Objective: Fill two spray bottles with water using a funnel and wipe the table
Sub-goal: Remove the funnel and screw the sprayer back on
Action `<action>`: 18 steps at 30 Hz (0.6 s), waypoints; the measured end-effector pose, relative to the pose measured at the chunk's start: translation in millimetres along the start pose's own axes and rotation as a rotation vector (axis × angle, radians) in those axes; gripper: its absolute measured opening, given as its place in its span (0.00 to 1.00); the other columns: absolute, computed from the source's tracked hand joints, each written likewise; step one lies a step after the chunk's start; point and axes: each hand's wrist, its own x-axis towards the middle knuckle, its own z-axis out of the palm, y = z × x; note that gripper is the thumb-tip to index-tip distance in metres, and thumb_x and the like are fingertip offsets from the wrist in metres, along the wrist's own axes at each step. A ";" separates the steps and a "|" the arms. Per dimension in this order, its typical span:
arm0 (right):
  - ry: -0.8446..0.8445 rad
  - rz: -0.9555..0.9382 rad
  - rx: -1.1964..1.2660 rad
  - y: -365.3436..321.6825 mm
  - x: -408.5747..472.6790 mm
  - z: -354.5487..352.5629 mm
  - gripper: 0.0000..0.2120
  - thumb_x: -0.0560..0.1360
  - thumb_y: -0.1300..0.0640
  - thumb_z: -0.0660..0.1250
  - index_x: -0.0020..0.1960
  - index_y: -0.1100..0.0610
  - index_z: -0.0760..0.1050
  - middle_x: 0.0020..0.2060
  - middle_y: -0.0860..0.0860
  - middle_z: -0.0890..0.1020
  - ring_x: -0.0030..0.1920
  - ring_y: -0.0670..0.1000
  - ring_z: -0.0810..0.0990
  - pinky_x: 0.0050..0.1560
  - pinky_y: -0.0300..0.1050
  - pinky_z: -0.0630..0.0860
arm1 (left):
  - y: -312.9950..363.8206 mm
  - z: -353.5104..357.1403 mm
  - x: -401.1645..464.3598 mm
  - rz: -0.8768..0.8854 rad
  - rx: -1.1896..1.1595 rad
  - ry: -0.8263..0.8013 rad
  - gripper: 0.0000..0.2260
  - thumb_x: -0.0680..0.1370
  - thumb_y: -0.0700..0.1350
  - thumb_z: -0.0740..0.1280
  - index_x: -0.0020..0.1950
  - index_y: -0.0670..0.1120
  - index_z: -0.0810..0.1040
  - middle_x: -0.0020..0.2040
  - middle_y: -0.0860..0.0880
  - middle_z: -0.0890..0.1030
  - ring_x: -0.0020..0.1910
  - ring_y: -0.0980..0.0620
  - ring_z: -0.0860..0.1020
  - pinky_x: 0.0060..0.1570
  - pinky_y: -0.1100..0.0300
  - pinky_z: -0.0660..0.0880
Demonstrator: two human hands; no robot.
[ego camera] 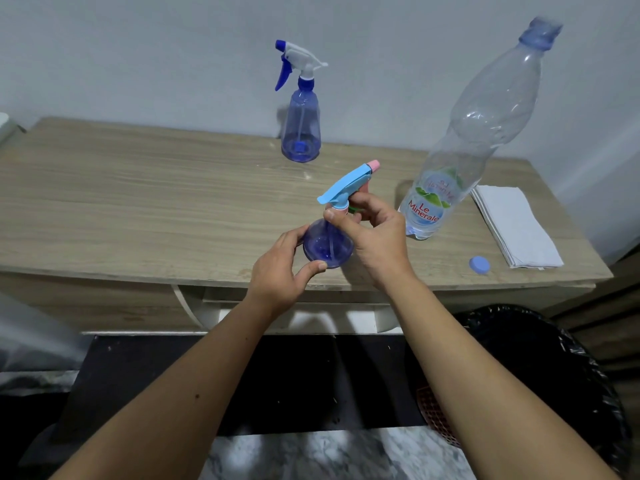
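left hand (280,271) wraps near spray bottle (328,244), looks empty | right hand (375,233) pinches its neck | water bottle (460,154) right of it, capless, little water left | far spray bottle (300,133) behind it, maybe empty

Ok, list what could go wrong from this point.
1. The tall water bottle stands close beside the right hand; an elbow bump might tip it.
2. The small spray bottle sits near the table's front edge, gripped by the left hand; twisting the head could slide it off.
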 end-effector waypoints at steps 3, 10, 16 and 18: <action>-0.001 -0.017 -0.007 -2.7 -4.1 -0.8 0.17 0.72 0.62 0.81 0.59 0.60 0.85 0.45 0.52 0.81 0.43 0.51 0.68 0.48 0.41 0.79 | 1.9 -0.8 -0.8 -0.004 0.000 0.003 0.32 0.76 0.61 0.73 0.77 0.53 0.72 0.69 0.56 0.80 0.66 0.57 0.79 0.58 0.57 0.75; 0.139 -0.066 -0.046 -13.9 -20.0 1.3 0.19 0.69 0.63 0.83 0.58 0.61 0.82 0.53 0.55 0.86 0.40 0.44 0.76 0.45 0.34 0.79 | 7.0 -1.6 -3.6 -0.012 0.009 0.025 0.31 0.76 0.58 0.77 0.77 0.52 0.72 0.69 0.55 0.80 0.67 0.56 0.79 0.62 0.53 0.76; 0.239 -0.181 -0.154 -17.3 -26.8 7.1 0.31 0.66 0.57 0.86 0.62 0.54 0.74 0.62 0.51 0.75 0.50 0.39 0.76 0.51 0.43 0.84 | 6.8 -3.2 -4.8 -0.074 -0.072 -0.015 0.43 0.73 0.59 0.79 0.82 0.47 0.64 0.76 0.52 0.75 0.74 0.57 0.74 0.71 0.55 0.72; 0.237 -0.204 -0.201 -20.3 -26.2 10.7 0.38 0.65 0.54 0.86 0.68 0.52 0.70 0.67 0.47 0.70 0.57 0.34 0.75 0.57 0.44 0.83 | 4.9 -10.6 -5.0 -0.103 -0.139 -0.074 0.47 0.72 0.59 0.80 0.84 0.47 0.59 0.78 0.50 0.73 0.75 0.58 0.72 0.75 0.54 0.70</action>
